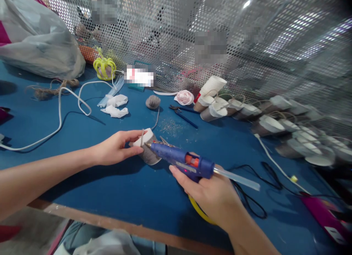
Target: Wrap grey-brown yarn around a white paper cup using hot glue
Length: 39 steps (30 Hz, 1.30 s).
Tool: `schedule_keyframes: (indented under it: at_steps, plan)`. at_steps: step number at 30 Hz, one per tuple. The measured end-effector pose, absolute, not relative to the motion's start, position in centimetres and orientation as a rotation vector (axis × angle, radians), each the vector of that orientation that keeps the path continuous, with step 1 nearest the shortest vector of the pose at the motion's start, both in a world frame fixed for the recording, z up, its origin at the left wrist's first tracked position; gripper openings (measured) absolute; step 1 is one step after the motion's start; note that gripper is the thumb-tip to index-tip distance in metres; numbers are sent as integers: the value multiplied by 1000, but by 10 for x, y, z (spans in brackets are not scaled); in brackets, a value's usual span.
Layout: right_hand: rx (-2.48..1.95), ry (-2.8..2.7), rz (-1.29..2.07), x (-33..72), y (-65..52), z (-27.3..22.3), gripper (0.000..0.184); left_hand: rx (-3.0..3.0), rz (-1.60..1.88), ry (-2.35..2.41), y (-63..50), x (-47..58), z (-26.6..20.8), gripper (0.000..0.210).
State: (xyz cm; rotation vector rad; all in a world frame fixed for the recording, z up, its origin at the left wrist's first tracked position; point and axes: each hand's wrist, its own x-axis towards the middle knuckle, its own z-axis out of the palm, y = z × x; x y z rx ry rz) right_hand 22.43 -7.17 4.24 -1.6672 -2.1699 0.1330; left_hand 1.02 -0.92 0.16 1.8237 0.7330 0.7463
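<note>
My left hand (118,148) grips a small paper cup (150,156) wrapped in grey yarn, lying tilted on the blue table. In my right hand (207,190) is a blue hot glue gun (178,157), a clear glue stick (239,177) jutting from its back end. The nozzle points at the cup's side, close to my left fingertips; whether it touches I cannot tell. A strand of yarn runs from the cup to a grey yarn ball (153,101) behind it. Beneath the right hand, the yellow handle of scissors (200,211) shows in part.
Blue-handled pliers (184,115) lie beyond the glue gun. Several wrapped cups with handles (214,111) line the right back, before a perforated metal screen (176,38). A white cable (60,112) loops at left near a plastic bag (41,38); a black cord (253,207) lies right.
</note>
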Motion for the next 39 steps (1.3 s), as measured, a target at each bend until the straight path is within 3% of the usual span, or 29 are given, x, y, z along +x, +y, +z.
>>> schedule_keyframes:
  at_steps: [3, 8, 15, 21, 28, 35, 39]
  plan:
    - [-1601, -2151, 44, 222, -73, 41, 19, 1848, 754, 724, -9, 10, 2, 39]
    - [-1420, -2225, 215, 219, -72, 48, 19, 1841, 739, 742, -9, 10, 2, 40]
    - [-1536, -2099, 332, 228, -68, 45, 18, 1817, 754, 771, -10, 12, 1, 43]
    - [-1733, -1845, 727, 236, -61, 47, 31, 1785, 746, 782, -10, 11, -1, 46]
    - [-1613, -1510, 1009, 247, -37, 44, 23, 1792, 738, 814, -11, 12, 3, 44]
    - [-1796, -1405, 842, 275, 11, 22, 13, 1887, 757, 824, -12, 8, 0, 49]
    - [-1967, -1458, 749, 279, 27, 9, 27, 1999, 764, 803, -14, 7, 1, 48]
